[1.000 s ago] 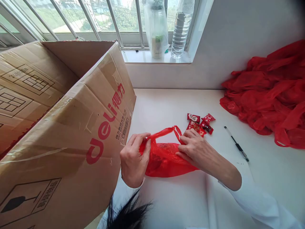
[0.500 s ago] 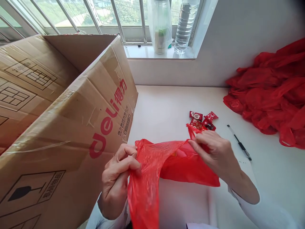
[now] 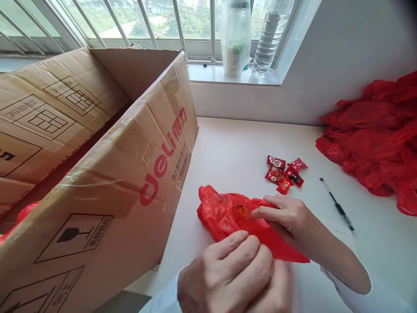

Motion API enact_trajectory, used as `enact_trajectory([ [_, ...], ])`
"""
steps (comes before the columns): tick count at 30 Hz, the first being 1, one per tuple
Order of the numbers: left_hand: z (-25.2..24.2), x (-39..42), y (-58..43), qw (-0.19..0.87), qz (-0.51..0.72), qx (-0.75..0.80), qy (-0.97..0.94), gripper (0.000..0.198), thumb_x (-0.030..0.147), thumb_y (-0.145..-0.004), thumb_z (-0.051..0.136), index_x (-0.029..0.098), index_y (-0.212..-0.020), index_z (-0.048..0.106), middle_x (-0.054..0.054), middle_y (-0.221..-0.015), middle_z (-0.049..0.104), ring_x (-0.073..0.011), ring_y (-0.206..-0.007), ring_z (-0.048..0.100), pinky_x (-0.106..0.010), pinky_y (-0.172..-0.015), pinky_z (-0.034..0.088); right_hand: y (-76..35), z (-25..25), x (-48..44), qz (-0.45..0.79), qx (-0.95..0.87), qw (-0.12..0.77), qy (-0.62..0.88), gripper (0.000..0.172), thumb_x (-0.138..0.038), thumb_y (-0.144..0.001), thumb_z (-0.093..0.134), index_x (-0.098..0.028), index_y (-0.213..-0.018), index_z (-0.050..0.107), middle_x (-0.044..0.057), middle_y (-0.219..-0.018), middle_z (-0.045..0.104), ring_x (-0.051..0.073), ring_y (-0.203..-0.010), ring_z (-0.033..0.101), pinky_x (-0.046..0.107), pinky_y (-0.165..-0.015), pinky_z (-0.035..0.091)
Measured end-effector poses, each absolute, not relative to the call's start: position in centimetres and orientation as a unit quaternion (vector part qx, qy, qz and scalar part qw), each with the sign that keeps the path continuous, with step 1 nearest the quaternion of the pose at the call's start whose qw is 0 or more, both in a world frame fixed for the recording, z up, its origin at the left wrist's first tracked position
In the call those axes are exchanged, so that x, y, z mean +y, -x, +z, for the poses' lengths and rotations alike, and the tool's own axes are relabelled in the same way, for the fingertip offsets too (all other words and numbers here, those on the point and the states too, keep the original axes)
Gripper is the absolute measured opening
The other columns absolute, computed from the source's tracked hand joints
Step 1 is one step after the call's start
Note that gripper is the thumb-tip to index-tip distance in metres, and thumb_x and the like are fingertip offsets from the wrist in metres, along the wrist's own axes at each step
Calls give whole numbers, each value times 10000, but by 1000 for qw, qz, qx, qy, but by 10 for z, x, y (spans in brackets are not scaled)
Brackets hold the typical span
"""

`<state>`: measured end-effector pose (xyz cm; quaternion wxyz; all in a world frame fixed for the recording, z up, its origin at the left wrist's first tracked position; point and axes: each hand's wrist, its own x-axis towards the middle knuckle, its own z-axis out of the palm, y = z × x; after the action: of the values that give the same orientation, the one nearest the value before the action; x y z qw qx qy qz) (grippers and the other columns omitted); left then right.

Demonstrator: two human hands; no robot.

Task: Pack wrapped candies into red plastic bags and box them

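Observation:
A red plastic bag (image 3: pixel 215 213) lies crumpled on the white tabletop, with a small orange-yellow packet (image 3: pixel 241 211) showing in its opening. My right hand (image 3: pixel 289 221) grips the bag's upper right edge, its fingers partly over the opening. Closer to the camera, my left hand (image 3: pixel 231 274) is curled into a closed fist in front of the bag and hides part of it. Whatever sits inside that fist is hidden. Beyond my right hand lie several small red wrapped candies (image 3: pixel 275 175) in a loose cluster.
A large open cardboard box (image 3: pixel 176 161) stands on the left with some red plastic inside. Heaped red bags (image 3: pixel 374 139) lie at the right, near a black pen (image 3: pixel 339 206) and white paper. On the windowsill stand a bagged cup (image 3: pixel 235 48) and a water bottle (image 3: pixel 267 48).
My left hand has moved right and nearer the camera, and the bag's stretched left side has drawn in and crumpled. The view has shifted left, uncovering all the candies.

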<state>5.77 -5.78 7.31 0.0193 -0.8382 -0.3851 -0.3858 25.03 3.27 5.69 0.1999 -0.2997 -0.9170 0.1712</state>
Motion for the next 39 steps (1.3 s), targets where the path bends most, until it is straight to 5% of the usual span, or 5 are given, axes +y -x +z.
enact_trajectory([
  [12,40,-22,-29,130,-79,-527,836,220,182,-911,529,192,-708,612,-89,-836,658,-346,-1083,540,-606,-919,346,-253,48,32,-83,-934,48,343,199,2,-633,557,-188,-578,533,23,-626,534,150,-550,428,371,-682,349],
  [18,66,-49,-12,116,-139,-552,814,304,237,-885,496,189,-607,611,-128,-1108,697,-333,-1103,580,-642,-1118,46,-263,55,28,-110,-881,-10,461,577,-287,-478,857,-159,-1001,651,184,-1104,571,372,-935,529,618,-887,372],
  [23,57,-47,3,-11,-205,-548,811,237,322,-858,586,194,-665,633,-124,-1283,630,-338,-1232,515,-551,-1117,273,-278,51,28,83,-924,22,372,638,-174,-697,757,-276,-1294,557,123,-1340,506,335,-1247,464,532,-1011,410],
  [31,56,-25,-2,-9,-314,-453,835,250,-48,-695,610,174,-647,505,-89,-1487,386,-373,-1316,373,-490,-955,386,-343,37,74,195,-708,340,587,238,-388,-943,496,-254,-1037,668,52,-1082,657,187,-948,626,312,-807,502],
  [39,60,-52,-37,-33,-310,-594,742,192,2,-743,588,193,-725,583,-7,-1629,36,-467,-1415,114,-743,-1030,219,-316,-21,76,160,-697,231,660,306,-415,-853,513,-191,-1019,642,89,-897,652,196,-596,526,314,-533,334],
])
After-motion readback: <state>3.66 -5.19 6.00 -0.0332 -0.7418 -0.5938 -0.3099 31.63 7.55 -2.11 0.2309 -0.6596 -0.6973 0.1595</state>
